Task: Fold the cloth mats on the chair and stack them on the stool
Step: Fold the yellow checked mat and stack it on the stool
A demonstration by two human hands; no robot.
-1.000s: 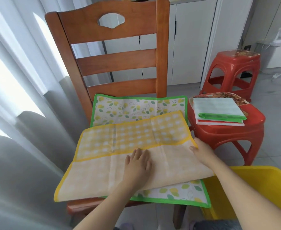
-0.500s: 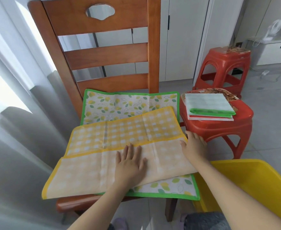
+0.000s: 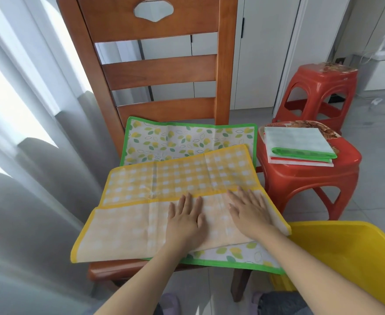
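A yellow checked cloth mat lies on the wooden chair, its near half folded over so the pale underside faces up. Under it lies a green-edged leaf-print mat, spread flat. My left hand rests flat, fingers apart, on the middle of the folded part. My right hand presses flat on the same fold, further right. To the right stands a red stool with a stack of folded mats on top, a green-edged one uppermost.
A second red stool stands behind the first. A yellow plastic seat is at the lower right. Grey curtains hang close along the chair's left side. White cabinets stand behind.
My right hand has slid left from the mat's right edge onto the folded part. My left hand stays flat on the fold. The camera has come closer.
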